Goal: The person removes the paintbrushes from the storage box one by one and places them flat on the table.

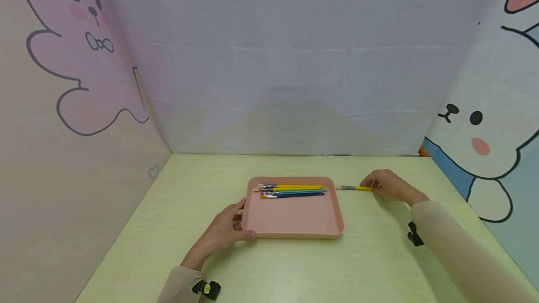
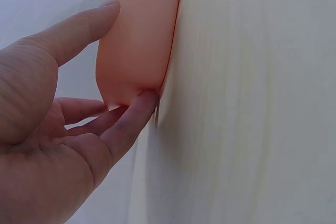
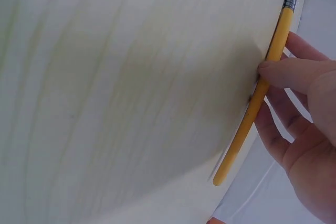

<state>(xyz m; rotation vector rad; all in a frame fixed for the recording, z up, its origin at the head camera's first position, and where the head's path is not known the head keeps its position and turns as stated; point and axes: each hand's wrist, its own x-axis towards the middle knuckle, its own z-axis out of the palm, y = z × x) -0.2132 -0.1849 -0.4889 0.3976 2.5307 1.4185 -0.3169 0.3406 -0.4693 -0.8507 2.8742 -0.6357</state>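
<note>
A pink rectangular tray (image 1: 294, 219) lies on the table. My left hand (image 1: 223, 230) grips its near left corner; in the left wrist view the thumb presses the tray's wall (image 2: 139, 35) and the fingers bend against the side. Several paintbrushes (image 1: 294, 195) with yellow, teal and dark blue handles lie side by side along the far part of the tray. To the right of the tray, my right hand (image 1: 389, 185) pinches a yellow-handled paintbrush (image 3: 238, 136) between thumb and fingers. This brush is close to the tabletop, its pale bristles pointing left toward the tray.
The pale yellow tabletop (image 1: 303, 270) spreads around the tray. A light curtain-like backdrop (image 1: 294, 83) stands along its back edge. Printed side panels, one with a pink figure (image 1: 80, 60) and one with a white animal (image 1: 484, 139), flank the table.
</note>
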